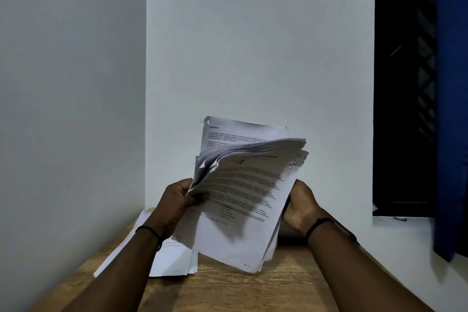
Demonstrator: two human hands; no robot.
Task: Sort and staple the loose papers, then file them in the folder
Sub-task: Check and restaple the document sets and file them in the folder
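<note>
A thick sheaf of printed papers [240,197] is held up in the air above the wooden worktop [228,289], its sheets fanned and bowed so that the upper edges curl over to the right and one rear page stands taller than the rest, showing a heading and lines of text too blurred to read. The left hand [177,201] grips the sheaf at its left edge, thumb pressed on the front page and the fingers curled behind it. The right hand [301,206] holds the sheaf at its right edge; its palm faces the papers and its fingers go behind them, so the grip there is closed on the sheaf, though the fingertips are hidden. Each wrist carries a thin dark band. Below and to the left of the sheaf, a second stack of papers [174,261] lies flat on the worktop, partly covered by the left forearm, with its near edges slightly splayed. Behind the lower right corner of the sheaf, by the right wrist, a pale object sits on the worktop, too hidden to tell what it is. Behind the sheaf rises a plain white wall [253,45], with a grey wall face to its left. Well to the right of the sheaf is a dark window [405,83] with a lattice grille, and a blue curtain [452,109] hangs at its far right side.
</note>
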